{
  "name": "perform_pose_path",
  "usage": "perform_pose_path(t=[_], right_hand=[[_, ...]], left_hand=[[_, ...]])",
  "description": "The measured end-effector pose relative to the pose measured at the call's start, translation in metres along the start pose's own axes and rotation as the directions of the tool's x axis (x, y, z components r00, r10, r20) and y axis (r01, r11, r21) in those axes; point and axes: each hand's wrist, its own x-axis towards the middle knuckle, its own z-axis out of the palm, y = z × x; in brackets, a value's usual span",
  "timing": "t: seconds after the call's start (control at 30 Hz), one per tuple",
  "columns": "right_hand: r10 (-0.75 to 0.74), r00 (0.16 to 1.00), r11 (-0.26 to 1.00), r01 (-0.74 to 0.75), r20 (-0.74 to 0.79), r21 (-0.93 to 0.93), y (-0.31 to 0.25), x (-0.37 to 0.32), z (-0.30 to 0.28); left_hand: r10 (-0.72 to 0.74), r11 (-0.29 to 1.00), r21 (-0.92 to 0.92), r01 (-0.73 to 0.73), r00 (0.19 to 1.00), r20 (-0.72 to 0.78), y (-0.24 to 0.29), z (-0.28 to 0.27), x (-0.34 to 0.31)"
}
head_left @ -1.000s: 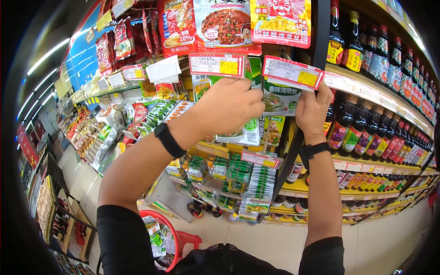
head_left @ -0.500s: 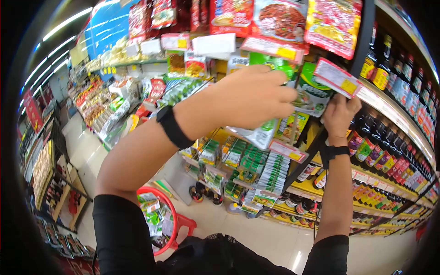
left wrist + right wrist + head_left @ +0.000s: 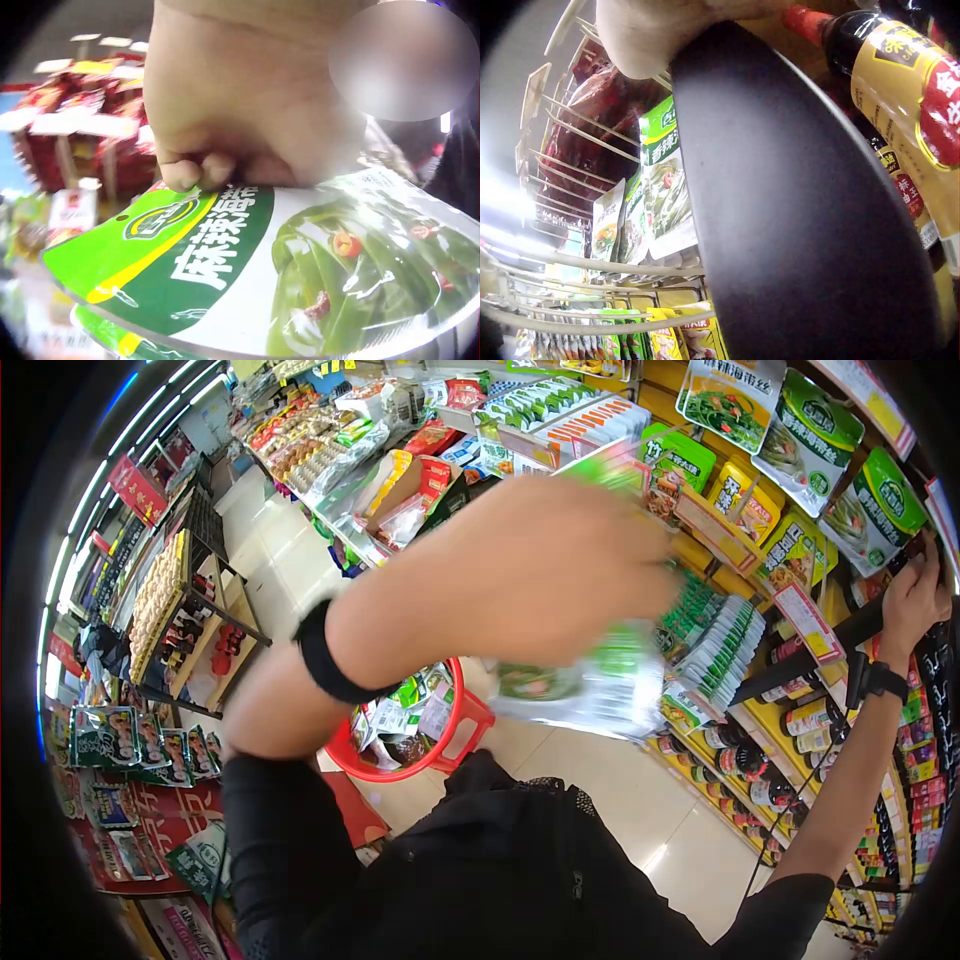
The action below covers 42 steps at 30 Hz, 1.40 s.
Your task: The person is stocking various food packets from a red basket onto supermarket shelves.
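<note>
My left hand [image 3: 560, 570], blurred in the head view, holds a green and white seaweed packet [image 3: 600, 695] over the floor beside the basket. The left wrist view shows the curled fingers of that hand [image 3: 255, 97] gripping the packet [image 3: 225, 255] at its green end; the edge of another green packet [image 3: 109, 334] shows beneath. At the far right, my right hand [image 3: 915, 600] grips the black shelf post [image 3: 860, 622], by the hanging seaweed packets [image 3: 878, 510]. In the right wrist view this hand [image 3: 649, 37] is at the top of the post [image 3: 795, 195].
A red basket [image 3: 458, 710] with several packets inside stands on the floor below my left forearm. Sauce bottles [image 3: 904, 90] line the shelves right of the post. Wire hooks and price tags [image 3: 808, 622] stick out from the rack. Egg trays [image 3: 160, 600] stand at left.
My left hand has come away from the rack and down toward the basket, with the packet in it. The view has swung left and down; my right hand stays by the post.
</note>
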Motion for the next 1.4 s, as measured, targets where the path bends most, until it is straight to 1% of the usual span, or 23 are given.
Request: perform_pose_path(t=[0.03,0.07,0.13,0.2,0.3,0.33,0.4,0.43,0.47,0.5,0.53,0.63,0.67,0.7,0.77,0.83,0.87,1.0,1.07,1.17,1.27,1.37,1.4], right_hand=[[-0.011,1.0,1.0,0.011,-0.002,-0.001,0.002,0.001,0.0],[-0.022,1.0,1.0,0.022,-0.005,-0.002,0.003,0.002,0.0],[-0.037,0.999,0.999,0.037,-0.005,-0.005,0.006,0.003,0.001],[-0.017,1.0,1.0,0.017,0.013,0.002,0.006,0.002,0.001],[0.158,0.987,0.975,-0.162,0.04,0.153,-0.011,-0.006,0.004],[0.491,0.8,0.869,-0.426,0.344,-0.252,-0.061,0.04,-0.019],[0.561,0.73,0.811,-0.391,0.391,-0.435,-0.077,0.066,-0.03],[0.263,0.933,0.955,-0.215,0.245,-0.205,-0.021,0.027,-0.009],[0.177,0.968,0.981,-0.158,0.176,-0.115,-0.012,0.018,-0.006],[0.088,0.991,0.996,-0.085,0.104,-0.033,-0.005,0.01,-0.004],[-0.002,1.0,0.999,0.001,0.031,0.035,0.003,0.002,-0.001],[0.02,0.993,0.992,-0.006,-0.113,0.125,-0.028,0.017,-0.017],[0.124,0.992,0.988,-0.12,-0.036,0.098,-0.035,0.014,-0.02],[0.156,0.985,0.987,-0.154,-0.069,0.042,-0.044,0.014,-0.021],[0.232,0.972,0.973,-0.232,-0.025,0.007,-0.041,0.001,-0.014],[0.258,0.966,0.963,-0.257,-0.003,0.08,-0.042,0.003,-0.02],[0.257,0.966,0.963,-0.255,-0.013,0.088,-0.044,0.003,-0.022],[0.278,0.959,0.956,-0.27,-0.056,0.116,-0.047,0.008,-0.027],[0.293,0.954,0.95,-0.283,-0.058,0.132,-0.048,0.012,-0.03],[0.304,0.949,0.943,-0.287,-0.081,0.167,-0.045,0.009,-0.029],[0.307,0.946,0.941,-0.285,-0.103,0.183,-0.044,0.009,-0.029],[0.311,0.945,0.937,-0.287,-0.103,0.198,-0.043,0.008,-0.029],[0.315,0.944,0.934,-0.29,-0.102,0.206,-0.043,0.008,-0.03]], left_hand=[[-0.136,0.99,-0.028,0.14,0.984,0.114,-0.004,0.014,-0.03],[-0.217,0.974,-0.043,0.221,0.973,0.082,-0.011,0.037,-0.064],[-0.48,0.857,0.0,0.515,0.8,0.361,-0.028,0.073,-0.141],[-0.601,0.757,0.048,0.652,0.664,0.445,-0.038,0.115,-0.221],[-0.757,0.543,0.137,0.829,0.412,0.507,-0.029,0.152,-0.303],[-0.784,0.494,0.057,0.868,0.416,0.461,-0.024,0.16,-0.322],[-0.825,0.389,-0.097,0.916,0.393,0.407,-0.022,0.17,-0.34],[-0.857,0.364,-0.133,0.922,0.387,0.339,-0.021,0.171,-0.339],[-0.864,0.348,-0.17,0.922,0.386,0.324,-0.024,0.169,-0.331],[-0.868,0.338,-0.211,0.917,0.391,0.306,-0.028,0.166,-0.322],[-0.852,0.431,-0.181,0.884,0.465,0.241,-0.04,0.17,-0.319],[-0.813,0.49,-0.381,0.784,0.569,0.124,-0.059,0.136,-0.237],[-0.788,0.522,-0.396,0.756,0.604,0.115,-0.065,0.12,-0.204],[-0.765,0.548,-0.408,0.73,0.635,0.108,-0.07,0.104,-0.171],[-0.664,0.684,-0.434,0.587,0.747,-0.035,-0.088,0.082,-0.117],[-0.557,0.797,-0.387,0.464,0.812,-0.173,-0.091,0.052,-0.051],[-0.538,0.79,-0.449,0.418,0.823,-0.18,-0.084,0.038,-0.017],[-0.123,0.976,-0.202,0.082,0.973,-0.198,-0.074,0.014,0.092],[0.057,0.996,-0.061,-0.065,0.99,-0.125,-0.073,0.013,0.137],[0.17,0.984,-0.015,-0.177,0.964,-0.206,-0.085,0.034,0.202],[-0.056,0.955,0.273,0.113,0.976,-0.211,-0.092,0.049,0.246],[-0.16,0.952,0.233,0.197,0.972,-0.171,-0.126,0.071,0.278],[-0.231,0.929,0.297,0.22,0.973,0.004,-0.129,0.068,0.285]])
